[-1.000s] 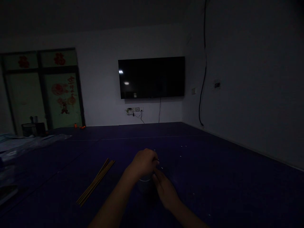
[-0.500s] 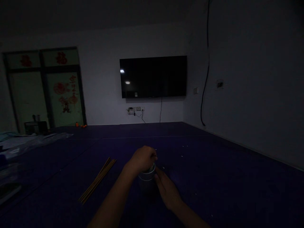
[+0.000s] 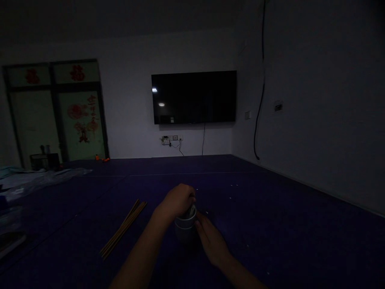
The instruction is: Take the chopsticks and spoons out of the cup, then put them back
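Note:
A dark grey cup (image 3: 185, 230) with a pale rim stands upright on the dark blue-purple surface in front of me. My left hand (image 3: 179, 200) is over its mouth, fingers curled down and closed. Something pale shows at the rim beside those fingers, but what they hold is hidden. Against the cup's right side rests my right hand (image 3: 212, 243), its fingers pressed to the wall and partly hidden behind it. Left of the cup lies a loose bundle of chopsticks (image 3: 123, 229), slanting away from me.
Small white scraps (image 3: 230, 198) dot the surface to the right. Clear plastic wrapping (image 3: 51, 180) lies at the left. A small orange thing (image 3: 105, 160) sits near the far edge. Beyond, a television (image 3: 195, 97) hangs on the wall, and a cable (image 3: 261, 104) runs down the right wall.
My left hand has shifted slightly to the left above the cup, and more of the pale thing at the rim shows. The right hand stays on the cup's side.

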`<control>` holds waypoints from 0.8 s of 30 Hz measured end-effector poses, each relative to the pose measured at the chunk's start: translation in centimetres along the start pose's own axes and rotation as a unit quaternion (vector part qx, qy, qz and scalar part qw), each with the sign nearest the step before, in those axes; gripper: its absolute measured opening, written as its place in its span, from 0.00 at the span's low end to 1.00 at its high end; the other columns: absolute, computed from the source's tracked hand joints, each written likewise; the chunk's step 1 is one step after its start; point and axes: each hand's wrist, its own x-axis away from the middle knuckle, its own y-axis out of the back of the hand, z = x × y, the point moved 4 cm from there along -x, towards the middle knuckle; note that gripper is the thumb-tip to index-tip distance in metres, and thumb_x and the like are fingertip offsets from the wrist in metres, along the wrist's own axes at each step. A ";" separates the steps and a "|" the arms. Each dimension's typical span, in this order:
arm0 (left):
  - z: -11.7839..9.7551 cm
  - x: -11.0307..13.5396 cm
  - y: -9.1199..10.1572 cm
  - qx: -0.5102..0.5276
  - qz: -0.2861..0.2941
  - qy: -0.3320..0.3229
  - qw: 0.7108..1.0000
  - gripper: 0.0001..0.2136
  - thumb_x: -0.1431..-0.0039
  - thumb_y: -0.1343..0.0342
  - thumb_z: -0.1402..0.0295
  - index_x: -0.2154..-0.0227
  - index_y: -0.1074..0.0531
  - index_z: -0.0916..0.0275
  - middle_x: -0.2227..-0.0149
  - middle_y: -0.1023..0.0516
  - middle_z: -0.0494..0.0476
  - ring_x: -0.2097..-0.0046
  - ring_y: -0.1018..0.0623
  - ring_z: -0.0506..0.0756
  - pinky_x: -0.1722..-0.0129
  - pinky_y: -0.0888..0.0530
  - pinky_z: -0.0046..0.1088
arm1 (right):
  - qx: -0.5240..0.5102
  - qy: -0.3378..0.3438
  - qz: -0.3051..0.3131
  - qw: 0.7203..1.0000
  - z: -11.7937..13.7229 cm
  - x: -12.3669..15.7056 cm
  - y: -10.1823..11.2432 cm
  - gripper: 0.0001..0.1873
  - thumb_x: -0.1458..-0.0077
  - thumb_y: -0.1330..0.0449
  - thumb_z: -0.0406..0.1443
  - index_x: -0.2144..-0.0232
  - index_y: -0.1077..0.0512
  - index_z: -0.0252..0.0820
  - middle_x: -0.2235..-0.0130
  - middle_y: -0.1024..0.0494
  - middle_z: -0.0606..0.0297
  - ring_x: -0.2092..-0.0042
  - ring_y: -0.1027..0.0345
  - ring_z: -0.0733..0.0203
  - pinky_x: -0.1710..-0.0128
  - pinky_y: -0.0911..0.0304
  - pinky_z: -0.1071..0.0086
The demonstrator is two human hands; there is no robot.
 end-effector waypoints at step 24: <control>0.6 -0.9 -0.6 -0.003 -0.001 -0.033 0.999 0.09 0.54 0.46 0.79 0.71 0.23 0.64 0.71 0.21 0.57 0.69 0.25 0.51 0.71 0.34 0.22 | 0.120 0.069 -0.005 0.990 1.9 0.4 0.4 0.27 0.37 0.56 0.45 0.37 0.52 0.55 0.36 0.46 0.63 0.39 0.48 0.55 0.42 0.45 0.58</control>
